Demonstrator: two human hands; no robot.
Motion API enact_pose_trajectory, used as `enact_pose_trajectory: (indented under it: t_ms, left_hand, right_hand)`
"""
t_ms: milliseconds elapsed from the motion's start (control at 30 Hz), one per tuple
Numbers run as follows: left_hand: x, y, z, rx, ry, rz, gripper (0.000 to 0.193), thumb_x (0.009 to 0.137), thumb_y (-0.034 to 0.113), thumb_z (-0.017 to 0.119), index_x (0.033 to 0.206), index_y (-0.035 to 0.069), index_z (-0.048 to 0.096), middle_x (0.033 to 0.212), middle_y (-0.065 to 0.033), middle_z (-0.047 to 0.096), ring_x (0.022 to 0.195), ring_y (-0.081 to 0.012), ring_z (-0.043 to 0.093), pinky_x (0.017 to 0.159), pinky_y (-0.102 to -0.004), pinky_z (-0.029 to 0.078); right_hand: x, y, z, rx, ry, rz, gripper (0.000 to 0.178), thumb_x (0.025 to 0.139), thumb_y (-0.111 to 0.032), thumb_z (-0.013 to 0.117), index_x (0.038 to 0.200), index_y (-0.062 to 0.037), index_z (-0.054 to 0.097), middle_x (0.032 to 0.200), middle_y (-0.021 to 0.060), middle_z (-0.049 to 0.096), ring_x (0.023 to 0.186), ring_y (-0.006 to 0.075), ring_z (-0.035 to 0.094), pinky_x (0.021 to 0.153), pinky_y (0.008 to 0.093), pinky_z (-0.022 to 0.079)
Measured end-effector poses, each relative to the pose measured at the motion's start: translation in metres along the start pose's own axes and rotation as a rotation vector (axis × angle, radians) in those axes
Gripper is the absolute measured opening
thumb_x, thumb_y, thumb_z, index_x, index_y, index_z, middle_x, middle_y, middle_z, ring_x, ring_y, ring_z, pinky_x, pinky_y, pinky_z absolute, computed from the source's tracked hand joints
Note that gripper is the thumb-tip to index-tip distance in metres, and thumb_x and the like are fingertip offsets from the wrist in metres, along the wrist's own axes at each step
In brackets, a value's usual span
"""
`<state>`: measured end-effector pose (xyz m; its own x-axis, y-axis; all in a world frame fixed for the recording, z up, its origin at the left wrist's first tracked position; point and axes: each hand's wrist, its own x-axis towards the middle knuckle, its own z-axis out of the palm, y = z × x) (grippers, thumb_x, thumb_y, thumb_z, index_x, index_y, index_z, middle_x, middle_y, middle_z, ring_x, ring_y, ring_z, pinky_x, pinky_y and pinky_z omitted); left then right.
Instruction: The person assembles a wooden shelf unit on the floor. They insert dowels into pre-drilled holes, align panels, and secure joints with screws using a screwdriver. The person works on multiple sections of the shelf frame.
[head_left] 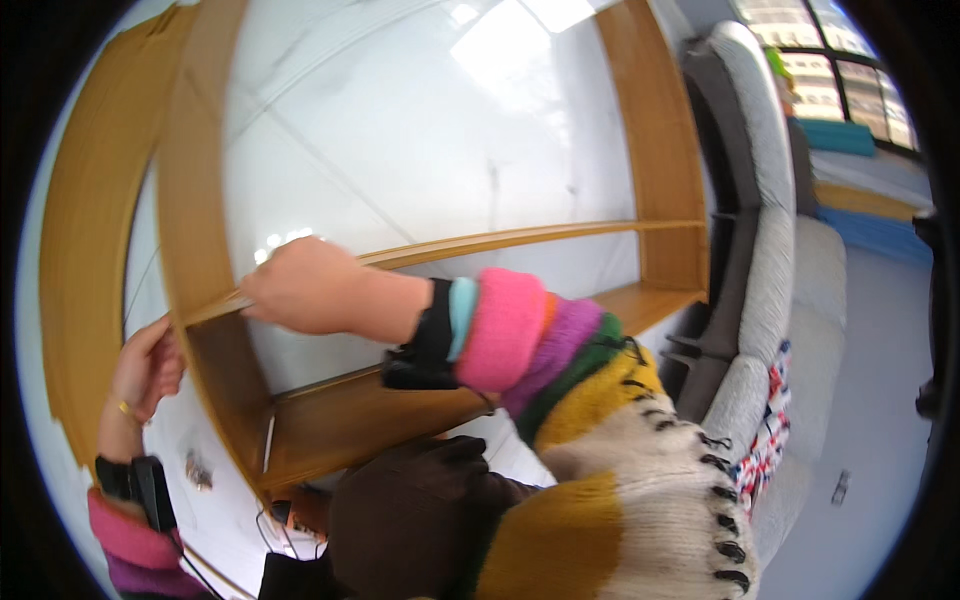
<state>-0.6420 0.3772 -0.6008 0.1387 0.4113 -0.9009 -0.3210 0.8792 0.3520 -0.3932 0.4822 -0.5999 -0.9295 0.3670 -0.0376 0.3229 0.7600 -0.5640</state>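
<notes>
An open wooden shelf frame fills the middle, with a tall left side panel (192,200), a right side panel (655,130) and a narrow shelf board (530,238) running between them. My right hand (305,287), slightly blurred, is closed at the left end of this board, close to the left panel. Against the outer face of that panel, at about the same height, is my left hand (148,372) with its fingers curled in. Whether anything small lies in them is hidden. A wider lower board (370,420) spans the frame below my right forearm.
A loose wooden panel (85,230) lies at the far left. Beside my dark-clothed knee (400,510) is a partly hidden orange and black object (300,515). A grey sofa (765,200) stands to the right. White glossy tiles (400,120) show behind the frame.
</notes>
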Motion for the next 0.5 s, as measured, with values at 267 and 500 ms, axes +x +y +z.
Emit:
enact_pose_trajectory:
  t_ms: [267,500]
  left_hand:
    - [0.013,0.003,0.014,-0.15,-0.287,-0.013,0.032,0.084,0.038,0.055,0.066,0.012,0.05,0.051,0.0059,0.033,0.046,-0.0041,0.032,0.038,-0.0181,0.025]
    - [0.012,0.006,0.034,-0.256,-0.203,0.04,0.024,0.086,0.028,0.054,0.068,0.013,0.048,0.057,0.0048,0.037,0.049,-0.0046,0.033,0.04,-0.0173,0.026]
  right_hand:
    - [-0.012,-0.001,-0.013,-0.257,-0.004,0.05,0.021,0.081,-0.026,0.061,0.076,-0.0068,0.053,0.062,0.0089,0.056,0.061,0.0267,0.057,0.055,0.0371,0.046]
    - [-0.013,0.005,-0.022,-0.287,-0.004,-0.009,0.026,0.081,-0.028,0.06,0.071,-0.0068,0.049,0.056,0.0077,0.054,0.057,0.0254,0.057,0.053,0.0352,0.046]
